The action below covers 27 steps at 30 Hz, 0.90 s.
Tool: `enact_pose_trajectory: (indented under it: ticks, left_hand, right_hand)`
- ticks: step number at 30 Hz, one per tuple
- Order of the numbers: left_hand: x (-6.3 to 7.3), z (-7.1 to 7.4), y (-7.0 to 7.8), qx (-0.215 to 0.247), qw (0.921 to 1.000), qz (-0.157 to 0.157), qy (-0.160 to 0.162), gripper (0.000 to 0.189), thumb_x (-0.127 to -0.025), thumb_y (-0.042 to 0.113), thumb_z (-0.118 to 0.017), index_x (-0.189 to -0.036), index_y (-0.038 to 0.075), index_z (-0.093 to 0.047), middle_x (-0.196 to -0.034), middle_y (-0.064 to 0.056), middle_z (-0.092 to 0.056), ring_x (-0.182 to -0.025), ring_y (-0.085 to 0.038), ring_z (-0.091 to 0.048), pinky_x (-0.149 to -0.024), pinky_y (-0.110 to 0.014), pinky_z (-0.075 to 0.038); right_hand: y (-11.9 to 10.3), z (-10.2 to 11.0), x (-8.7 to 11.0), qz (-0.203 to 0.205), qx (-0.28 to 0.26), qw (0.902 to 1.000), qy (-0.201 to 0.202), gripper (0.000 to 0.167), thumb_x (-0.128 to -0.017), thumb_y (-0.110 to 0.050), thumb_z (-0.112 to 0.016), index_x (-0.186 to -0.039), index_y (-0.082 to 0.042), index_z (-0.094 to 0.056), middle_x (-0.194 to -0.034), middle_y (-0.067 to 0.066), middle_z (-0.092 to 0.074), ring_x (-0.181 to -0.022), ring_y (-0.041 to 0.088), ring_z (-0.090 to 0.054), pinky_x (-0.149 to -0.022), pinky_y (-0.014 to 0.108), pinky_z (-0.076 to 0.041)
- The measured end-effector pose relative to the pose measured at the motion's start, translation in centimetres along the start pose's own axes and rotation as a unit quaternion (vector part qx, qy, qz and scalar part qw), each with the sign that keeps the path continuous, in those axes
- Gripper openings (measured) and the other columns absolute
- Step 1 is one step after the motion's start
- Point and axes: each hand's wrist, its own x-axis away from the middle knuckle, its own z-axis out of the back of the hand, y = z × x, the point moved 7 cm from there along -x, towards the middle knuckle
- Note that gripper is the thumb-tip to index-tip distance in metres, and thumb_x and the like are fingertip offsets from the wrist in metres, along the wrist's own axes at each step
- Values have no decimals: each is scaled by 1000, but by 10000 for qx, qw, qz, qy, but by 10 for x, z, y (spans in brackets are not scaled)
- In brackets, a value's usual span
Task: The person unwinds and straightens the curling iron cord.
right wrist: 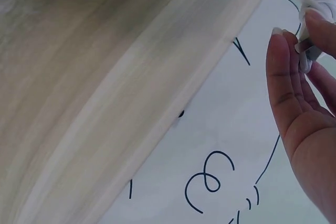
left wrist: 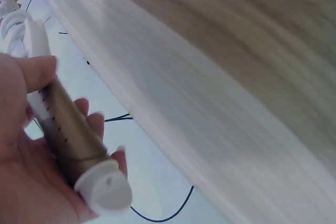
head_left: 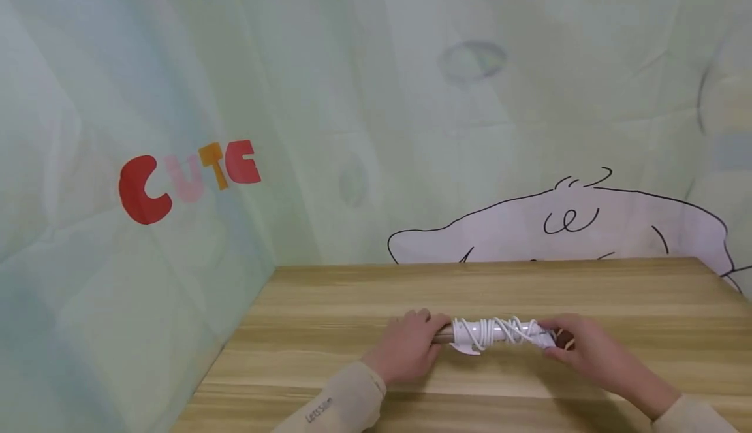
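A curling iron (head_left: 499, 332) with a white handle and a brown barrel (left wrist: 73, 124) is held level above the table in the head view. Its white cord (head_left: 486, 334) is wound in loops around the handle. My left hand (head_left: 408, 345) grips the barrel, fingers wrapped around it; the white tip (left wrist: 105, 187) sticks out past the palm in the left wrist view. At the other end, my right hand (head_left: 593, 351) pinches the cord's end between thumb and fingers. What looks like a plug (right wrist: 307, 48) shows there in the right wrist view, partly hidden by the fingers.
The wooden table (head_left: 329, 296) lies beneath both hands, its far edge meeting a pale printed cloth backdrop (head_left: 364, 113). Similar cloth hangs along the left side, with coloured letters (head_left: 147, 191) on it.
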Motion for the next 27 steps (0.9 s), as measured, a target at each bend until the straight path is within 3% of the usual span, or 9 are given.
enact_pose_trajectory:
  ticks: [5,9,14,17,23,27]
  left_hand:
    - [-4,10,-1,-191,9989,276,318,45,-93,57,-58,-127,28,-61,-93,4,-59,-85,-14,-54,-69,-36,-43]
    - [-2,14,-3,-219,9979,379,474,42,-91,61,-56,-118,29,-62,-87,5,-56,-78,-13,-51,-65,-33,-39]
    - [0,20,0,-404,9957,400,734,40,-91,60,-56,-115,29,-63,-82,6,-51,-72,-12,-46,-59,-29,-35]
    - [1,23,1,-461,9941,422,886,39,-91,59,-57,-113,28,-63,-81,6,-51,-71,-11,-45,-59,-29,-34]
    - [3,25,-2,-247,9941,522,919,37,-91,57,-58,-112,28,-63,-81,7,-48,-72,-11,-44,-61,-29,-34]
    - [4,25,-3,-156,9946,486,905,36,-91,57,-59,-112,28,-63,-81,9,-46,-72,-10,-42,-62,-29,-33]
  right_hand:
    - [-12,11,-2,-159,347,9977,567,36,-75,0,-83,-107,9,-68,-85,-1,-65,-70,3,-58,-58,25,-53]
    - [-14,14,-1,-727,616,9928,725,37,-79,-11,-84,-105,9,-68,-84,1,-66,-68,8,-60,-57,25,-51]
    - [-12,17,4,-1341,734,9848,831,22,-86,-16,-78,-93,4,-72,-75,0,-67,-61,9,-57,-52,26,-48]
    - [-14,16,5,-1377,563,9854,829,14,-88,-10,-73,-94,2,-74,-74,-1,-67,-57,7,-56,-49,26,-47]
    - [-10,15,6,-1749,-422,9823,525,29,-96,-10,-62,-112,13,-65,-82,6,-68,-65,15,-61,-53,27,-53]
    - [-7,17,7,-1836,-865,9788,287,30,-101,-12,-55,-114,14,-64,-86,8,-68,-68,15,-61,-54,29,-54]
